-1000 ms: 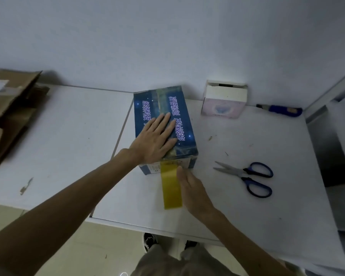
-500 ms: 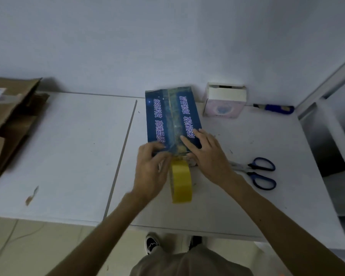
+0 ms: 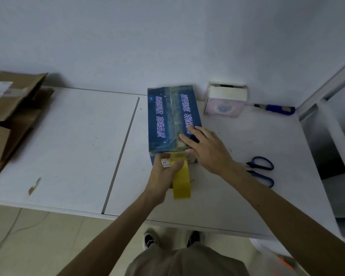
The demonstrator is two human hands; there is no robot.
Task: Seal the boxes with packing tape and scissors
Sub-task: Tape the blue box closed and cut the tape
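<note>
Blue-handled steel scissors (image 3: 259, 176): blades hidden behind the right forearm (image 3: 267, 198) | yellow roll of packing tape (image 3: 181, 182): left side and core covered by the left hand (image 3: 163, 176) | stacked brown cardboard cartons (image 3: 12, 108): cut off by the left edge | small white-and-pink carton (image 3: 225, 104): print too small to read | orange-streaked object (image 3: 285, 262), bottom right: blurred, unidentifiable

Blue printed box (image 3: 167, 120), tape along its top seam, lay flat near the bench's far edge; yellow tape roll (image 3: 182, 182) stood on edge at its near end; blue-handled scissors (image 3: 264, 178) lay toward the right edge
</note>
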